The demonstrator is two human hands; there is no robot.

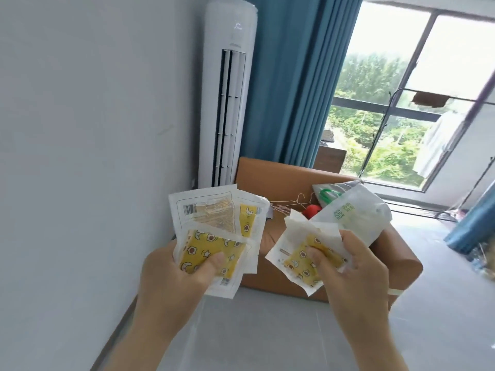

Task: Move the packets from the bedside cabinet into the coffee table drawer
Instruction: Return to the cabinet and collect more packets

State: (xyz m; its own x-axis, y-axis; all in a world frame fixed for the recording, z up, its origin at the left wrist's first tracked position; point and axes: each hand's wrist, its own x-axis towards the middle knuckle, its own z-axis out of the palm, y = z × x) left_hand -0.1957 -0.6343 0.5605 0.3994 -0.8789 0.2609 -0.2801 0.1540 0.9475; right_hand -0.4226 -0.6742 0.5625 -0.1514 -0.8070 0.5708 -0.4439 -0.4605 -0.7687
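Fanned packets (211, 228) were gripped in the left hand (171, 274), a second bundle (300, 266) pinched in the right hand (353, 269), both pointing up and away from the palms. No drawer was seen; the nearer hand could not be judged.

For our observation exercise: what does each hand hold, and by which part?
Left hand: a fan of packets, gripped at their lower ends. Right hand: a second bunch, gripped at its lower right, thumb on a yellow packet.
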